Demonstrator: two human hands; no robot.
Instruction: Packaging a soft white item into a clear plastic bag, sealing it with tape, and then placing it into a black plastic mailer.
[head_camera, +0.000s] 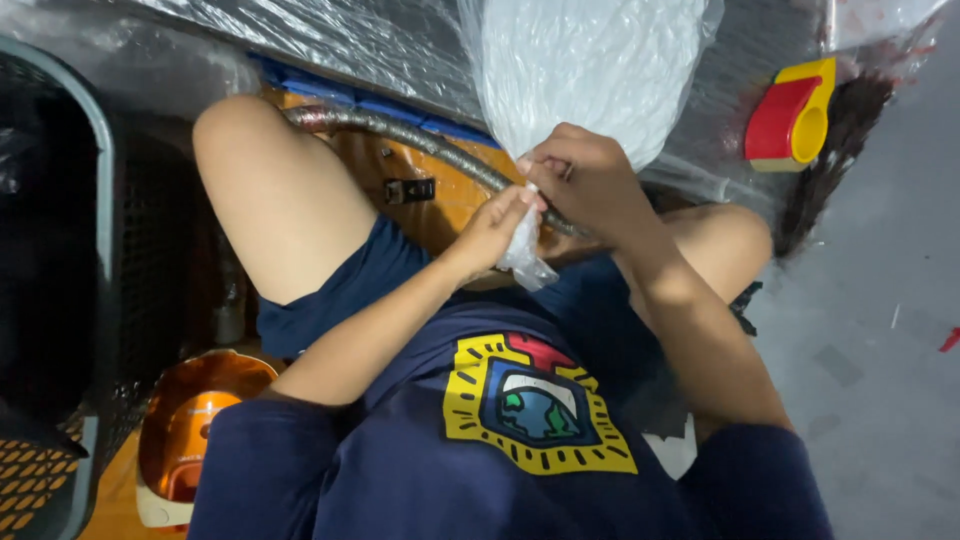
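Fingers (524, 196) of the left hand (493, 228) pinched the neck of a small clear plastic wrapper (526, 252), which hung crumpled between the knees. Just beside it, touching, the right hand (585, 180) had its fingers curled shut around the same neck, above a grey braided metal hose (400, 132) that ran across the lap. A large translucent white plastic bag (590, 70) bulged right behind both hands. A red and yellow plastic tape dispenser (792, 114) lay well apart on the floor (880, 330).
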